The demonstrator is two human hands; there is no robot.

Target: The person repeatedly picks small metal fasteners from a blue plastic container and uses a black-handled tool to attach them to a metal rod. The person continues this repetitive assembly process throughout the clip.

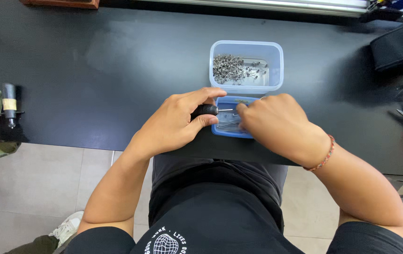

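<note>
Black-handled driver (204,110) gripped in left hand (175,126), tip meeting a tiny part pinched by right hand (276,123) over the small blue tray (227,128) on bench (93,70). Risk: tip slips, part drops among tray pieces; clear tub (246,66) just behind.

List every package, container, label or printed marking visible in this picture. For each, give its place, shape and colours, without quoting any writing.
Clear plastic tub: on the black table beyond the hands, rectangular, bluish rim, small grey metal parts piled at its left.
Blue lid: flat, rectangular, beneath the left hand and right hand.
Shirt print: bottom centre, white globe-like grid with curved lettering on black fabric.
No screens or signs show.
</note>
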